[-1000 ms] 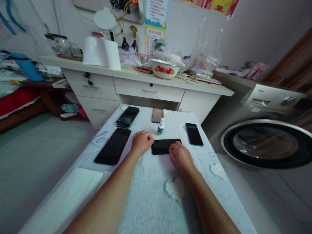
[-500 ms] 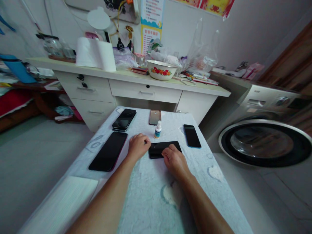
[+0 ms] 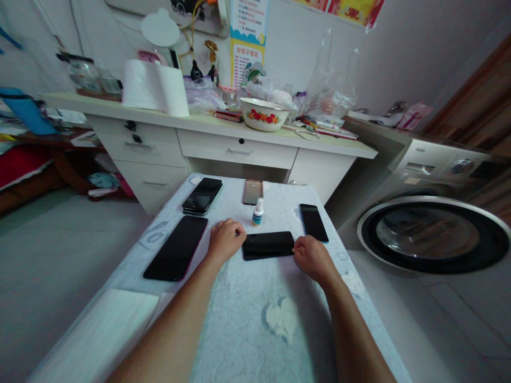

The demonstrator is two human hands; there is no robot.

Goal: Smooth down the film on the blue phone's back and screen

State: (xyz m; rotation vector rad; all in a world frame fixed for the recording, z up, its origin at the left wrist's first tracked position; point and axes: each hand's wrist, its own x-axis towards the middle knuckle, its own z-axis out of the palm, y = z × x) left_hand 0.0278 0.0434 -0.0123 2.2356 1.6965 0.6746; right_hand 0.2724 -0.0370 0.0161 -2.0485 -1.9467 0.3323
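A black phone [image 3: 267,245] lies crosswise on the cloth-covered table, with a glossy strip along its lower edge. At its left end, my left hand [image 3: 227,239] is closed, thumb side against the phone's edge. The closed fingers of my right hand [image 3: 313,258] pinch at the lower right corner; whether a thin film is between them cannot be made out. Just behind the phone stands a small white spray bottle [image 3: 257,214] with a blue label. A larger phone [image 3: 178,248] rests left of my left hand, and another phone [image 3: 314,223] lies behind my right hand.
Stacked phones [image 3: 203,196] lie at the table's back left, near a clear brownish phone case [image 3: 253,192]. A white flat stack [image 3: 99,335] is at the front left. Behind stands a white desk [image 3: 239,143] with a flowered bowl [image 3: 264,115]; a washing machine [image 3: 431,165] is at right.
My right hand has slid right, from the middle of the phone to its right end, uncovering the surface. My left hand and the phone have stayed in place.
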